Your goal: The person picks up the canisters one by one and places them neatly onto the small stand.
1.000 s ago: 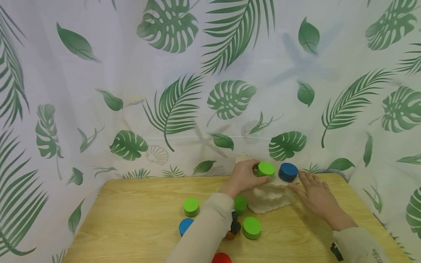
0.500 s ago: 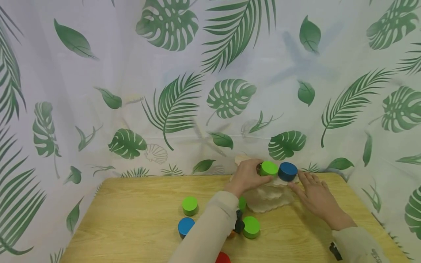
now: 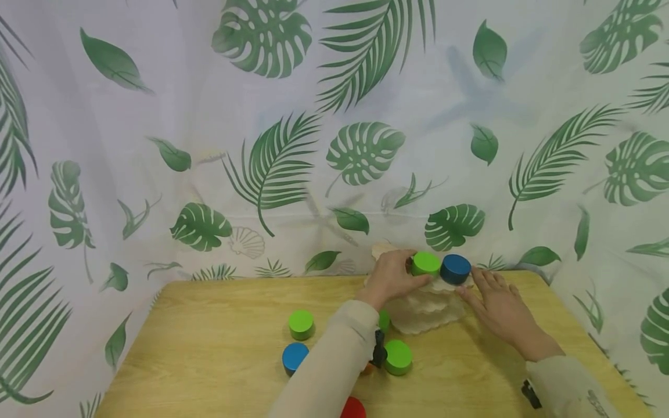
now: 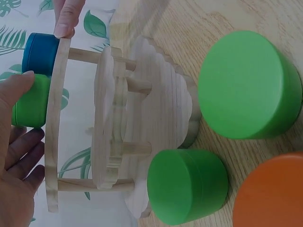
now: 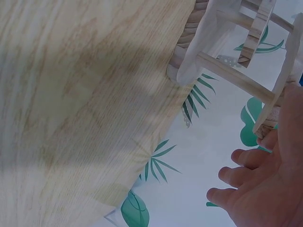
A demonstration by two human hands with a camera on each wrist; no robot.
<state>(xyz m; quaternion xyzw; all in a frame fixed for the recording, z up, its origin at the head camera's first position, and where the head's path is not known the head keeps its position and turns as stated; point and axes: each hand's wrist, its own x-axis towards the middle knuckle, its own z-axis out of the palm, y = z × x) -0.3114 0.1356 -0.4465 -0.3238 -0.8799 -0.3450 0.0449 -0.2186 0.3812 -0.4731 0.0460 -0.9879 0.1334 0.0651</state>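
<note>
My left hand (image 3: 391, 277) pinches a green cylinder block (image 3: 426, 263) between thumb and fingers. It stands on the top board of a tiered wooden stand (image 4: 56, 142), close beside a blue cylinder block (image 3: 456, 269). In the left wrist view, the thumb lies across the green block (image 4: 32, 101) and the other fingers hang near the board's edge. At the board's right end, my right hand (image 3: 504, 313) touches the wood with its fingertips. Its fingers are extended and loosely spread in the right wrist view, and it holds no block.
Around my left forearm on the wooden table (image 3: 209, 348) stand more cylinder blocks: a green one (image 3: 301, 325), a blue one (image 3: 295, 357), another green one (image 3: 398, 357) and a red one (image 3: 353, 408). An orange block (image 4: 270, 198) lies near the stand. Behind hangs a leaf-patterned curtain (image 3: 292, 249).
My left hand has shifted the green block slightly right, nearer the blue one, then stays almost still. The right hand has kept its place at the board's end.
</note>
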